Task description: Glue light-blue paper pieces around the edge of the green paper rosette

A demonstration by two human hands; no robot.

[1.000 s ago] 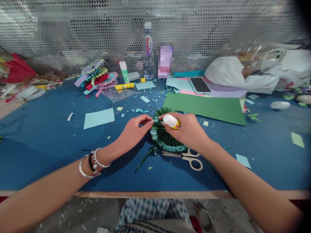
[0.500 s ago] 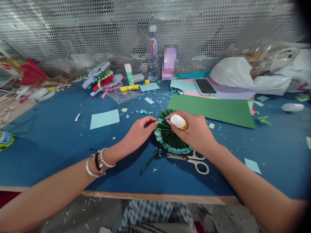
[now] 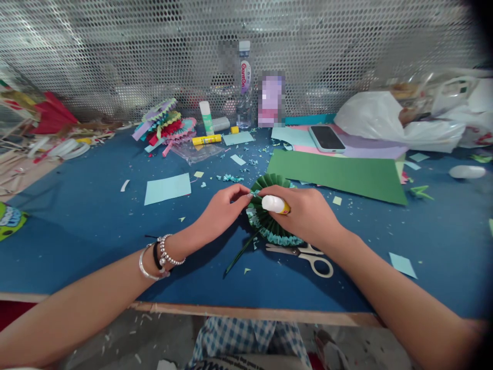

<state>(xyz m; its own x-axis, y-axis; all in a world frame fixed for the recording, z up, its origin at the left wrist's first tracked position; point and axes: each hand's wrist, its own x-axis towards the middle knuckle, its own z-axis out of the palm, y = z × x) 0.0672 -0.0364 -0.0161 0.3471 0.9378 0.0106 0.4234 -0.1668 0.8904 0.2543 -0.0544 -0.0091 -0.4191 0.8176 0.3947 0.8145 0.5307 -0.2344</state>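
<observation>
A dark green pleated paper fan (image 3: 275, 226) lies on the table, with crinkled light-blue paper pieces along its lower edge. My left hand (image 3: 227, 208) is closed at the fan's left side, thumb and forefinger pinching a small light-blue paper piece (image 3: 254, 193). Wrapped in the fingers of my right hand (image 3: 308, 208) is a glue stick (image 3: 276, 204), white end showing; its other end is hidden in the palm. My right fingertips meet the same small piece, close to my left ones. Scissors (image 3: 316, 259) with cream handles lie just below the fan, partly behind my right hand.
Green paper (image 3: 339, 174) lies behind the fan, a phone (image 3: 326, 139) beyond it. A light-blue sheet (image 3: 168, 188) is at left. Along the back stand a bottle (image 3: 244, 87) and another glue stick (image 3: 206, 118). Paper scraps dot the table.
My right hand has shifted left and slightly down, bringing its fingertips to the small blue piece; the glue stick in it lies more level. My left hand stays at the fan.
</observation>
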